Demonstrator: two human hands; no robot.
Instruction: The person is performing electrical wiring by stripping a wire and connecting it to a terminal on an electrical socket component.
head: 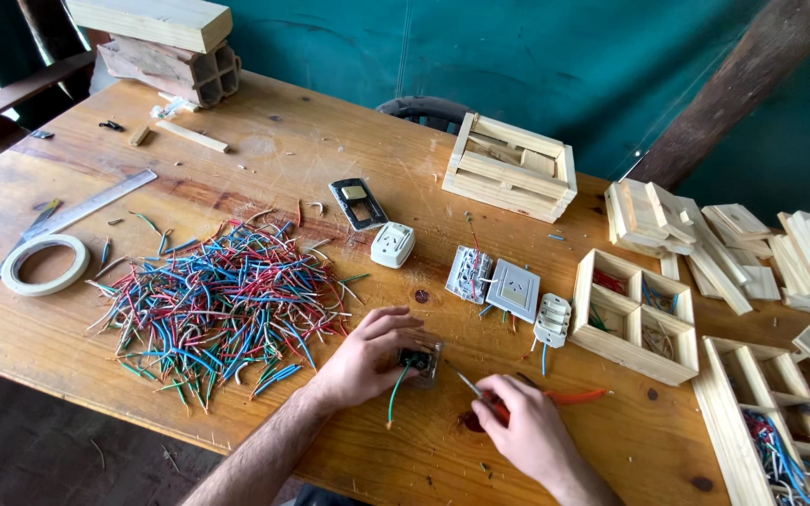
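Now | left hand [363, 361] fingers clamp switch module [418, 359] at table's near edge | right hand [525, 433] fingers grip screwdriver [476, 394] | risk: tip slips, green wire [394, 395] pulls loose.

Soft even daylight, sharp focus

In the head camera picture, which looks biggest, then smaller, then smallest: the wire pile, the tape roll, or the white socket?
1. Pile of coloured wires, by far the largest.
2. Tape roll.
3. White socket, slightly smaller than the roll; both lie similarly far away.

Wire pile [222, 305] left of hands, wooden trays [637, 317] right
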